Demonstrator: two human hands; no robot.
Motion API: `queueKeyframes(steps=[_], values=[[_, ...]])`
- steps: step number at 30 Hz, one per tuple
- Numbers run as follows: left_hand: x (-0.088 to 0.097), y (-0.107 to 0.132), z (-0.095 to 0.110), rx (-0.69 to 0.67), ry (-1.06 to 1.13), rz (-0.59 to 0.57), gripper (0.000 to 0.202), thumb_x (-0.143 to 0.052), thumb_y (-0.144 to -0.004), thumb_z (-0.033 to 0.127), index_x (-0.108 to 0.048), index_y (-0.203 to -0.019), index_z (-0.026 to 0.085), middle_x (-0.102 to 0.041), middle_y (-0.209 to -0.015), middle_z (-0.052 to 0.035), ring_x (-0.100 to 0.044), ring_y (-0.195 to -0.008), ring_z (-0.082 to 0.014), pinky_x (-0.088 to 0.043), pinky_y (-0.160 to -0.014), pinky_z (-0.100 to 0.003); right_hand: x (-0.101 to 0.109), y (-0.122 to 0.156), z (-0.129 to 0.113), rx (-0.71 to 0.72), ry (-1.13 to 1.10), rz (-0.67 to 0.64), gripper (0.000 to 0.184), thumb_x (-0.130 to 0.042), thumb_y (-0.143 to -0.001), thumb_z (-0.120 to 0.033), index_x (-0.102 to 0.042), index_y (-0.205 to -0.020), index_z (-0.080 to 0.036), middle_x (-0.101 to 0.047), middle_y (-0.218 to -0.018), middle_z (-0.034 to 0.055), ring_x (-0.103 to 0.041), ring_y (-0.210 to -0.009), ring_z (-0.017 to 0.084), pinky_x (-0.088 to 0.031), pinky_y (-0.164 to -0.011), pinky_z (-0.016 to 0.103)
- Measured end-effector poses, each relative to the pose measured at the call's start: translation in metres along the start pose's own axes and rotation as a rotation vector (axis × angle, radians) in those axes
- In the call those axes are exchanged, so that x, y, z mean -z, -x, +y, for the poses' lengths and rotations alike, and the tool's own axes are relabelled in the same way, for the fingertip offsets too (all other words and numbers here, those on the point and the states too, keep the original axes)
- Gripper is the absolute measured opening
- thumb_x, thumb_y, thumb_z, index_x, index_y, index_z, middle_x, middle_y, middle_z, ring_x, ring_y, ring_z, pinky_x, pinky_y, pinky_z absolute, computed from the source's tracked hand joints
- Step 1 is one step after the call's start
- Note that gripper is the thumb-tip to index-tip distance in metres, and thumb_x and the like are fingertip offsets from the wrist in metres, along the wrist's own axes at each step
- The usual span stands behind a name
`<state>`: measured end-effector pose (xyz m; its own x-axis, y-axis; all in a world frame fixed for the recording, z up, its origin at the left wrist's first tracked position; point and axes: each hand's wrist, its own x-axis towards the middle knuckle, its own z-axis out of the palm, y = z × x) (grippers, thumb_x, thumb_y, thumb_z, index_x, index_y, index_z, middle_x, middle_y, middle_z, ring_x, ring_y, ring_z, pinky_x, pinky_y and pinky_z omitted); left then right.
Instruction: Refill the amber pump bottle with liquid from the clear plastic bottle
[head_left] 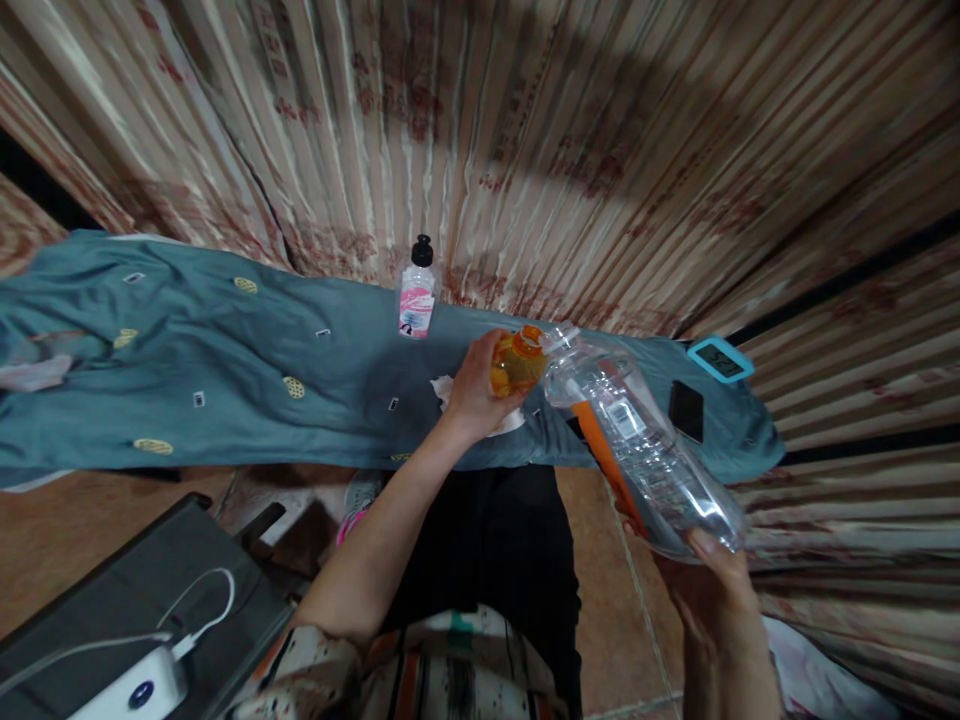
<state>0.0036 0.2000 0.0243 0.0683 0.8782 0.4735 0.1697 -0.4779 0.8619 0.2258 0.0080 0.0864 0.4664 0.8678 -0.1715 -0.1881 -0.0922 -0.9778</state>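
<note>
My left hand (480, 385) is wrapped round a small orange bottle (517, 362), whose uncapped neck points up and to the right. My right hand (705, 560) grips a large clear plastic bottle (652, 450) near its base. That bottle is tilted, with its open mouth beside the neck of the orange bottle; I cannot tell whether the two touch. An orange label and a barcode show on its side. A crumpled white tissue (508, 424) lies on the cloth under my left hand.
A teal cloth (225, 380) covers a narrow table. On it stand a pump-top bottle with a pink label (416, 300), a dark phone (686, 410) and a blue-framed digital clock (720, 359). Pleated curtains (450, 130) hang behind. A white power strip (135, 685) sits at lower left.
</note>
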Motion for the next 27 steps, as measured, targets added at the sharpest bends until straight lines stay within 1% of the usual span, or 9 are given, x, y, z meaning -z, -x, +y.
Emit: queueKeyframes(steps=[2, 7, 11, 17, 20, 24, 27], values=[[0.0004, -0.0001, 0.0009, 0.0, 0.0, 0.0, 0.075, -0.082, -0.071, 0.022, -0.047, -0.137, 0.021, -0.062, -0.131, -0.0131, -0.063, -0.123, -0.0299, -0.051, -0.109, -0.05, -0.001, -0.0005, -0.0007, 0.004, 0.002, -0.006, 0.071, -0.088, -0.067, -0.048, -0.067, -0.132, -0.029, -0.077, -0.113, 0.0006, -0.074, -0.097, 0.025, -0.063, -0.081, 0.033], [0.0008, 0.0, 0.0019, -0.005, -0.001, 0.002, 0.073, -0.082, -0.072, 0.023, -0.048, -0.137, 0.021, -0.062, -0.13, -0.0121, -0.063, -0.123, -0.0294, -0.051, -0.108, -0.049, -0.0021, -0.0009, -0.0006, 0.009, 0.001, -0.007, 0.069, -0.088, -0.067, -0.048, -0.068, -0.129, -0.029, -0.078, -0.11, -0.002, -0.075, -0.095, 0.023, -0.063, -0.08, 0.03], [0.0013, -0.0001, 0.0021, -0.003, 0.008, -0.001, 0.073, -0.081, -0.072, 0.022, -0.048, -0.136, 0.022, -0.063, -0.129, -0.0116, -0.063, -0.122, -0.0283, -0.052, -0.108, -0.048, -0.0009, -0.0002, 0.0004, 0.006, 0.003, -0.011, 0.069, -0.088, -0.067, -0.049, -0.067, -0.131, -0.03, -0.079, -0.109, -0.0015, -0.076, -0.091, 0.022, -0.063, -0.078, 0.029], [0.0014, -0.0006, 0.0041, 0.013, -0.007, -0.004, 0.072, -0.081, -0.072, 0.022, -0.048, -0.135, 0.02, -0.063, -0.129, -0.0132, -0.064, -0.121, -0.0303, -0.053, -0.107, -0.05, 0.0012, 0.0006, 0.0014, -0.004, 0.004, -0.011, 0.066, -0.085, -0.071, -0.047, -0.067, -0.132, -0.031, -0.078, -0.112, 0.0004, -0.076, -0.092, 0.024, -0.063, -0.08, 0.033], [0.001, -0.0008, 0.0038, 0.014, -0.002, -0.002, 0.072, -0.081, -0.071, 0.022, -0.048, -0.135, 0.021, -0.063, -0.131, -0.0132, -0.063, -0.122, -0.0307, -0.052, -0.107, -0.051, 0.0009, 0.0008, 0.0014, -0.009, -0.001, -0.011, 0.069, -0.085, -0.072, -0.046, -0.064, -0.136, -0.033, -0.078, -0.113, 0.0011, -0.076, -0.093, 0.025, -0.063, -0.08, 0.033], [0.001, -0.0011, 0.0036, 0.015, 0.001, -0.006, 0.073, -0.081, -0.071, 0.022, -0.048, -0.136, 0.022, -0.063, -0.131, -0.0125, -0.064, -0.122, -0.0297, -0.052, -0.108, -0.05, 0.0001, 0.0018, 0.0015, -0.011, -0.01, 0.006, 0.068, -0.085, -0.071, -0.046, -0.065, -0.134, -0.032, -0.079, -0.109, -0.0005, -0.077, -0.09, 0.024, -0.063, -0.079, 0.031], [0.0014, -0.001, 0.0044, 0.021, -0.011, -0.009, 0.073, -0.081, -0.072, 0.021, -0.047, -0.136, 0.022, -0.062, -0.132, -0.0128, -0.063, -0.123, -0.0296, -0.051, -0.109, -0.051, -0.0004, 0.0033, 0.0012, -0.016, -0.021, 0.013, 0.069, -0.084, -0.072, -0.046, -0.063, -0.137, -0.032, -0.079, -0.111, -0.0003, -0.076, -0.093, 0.024, -0.063, -0.079, 0.031]])
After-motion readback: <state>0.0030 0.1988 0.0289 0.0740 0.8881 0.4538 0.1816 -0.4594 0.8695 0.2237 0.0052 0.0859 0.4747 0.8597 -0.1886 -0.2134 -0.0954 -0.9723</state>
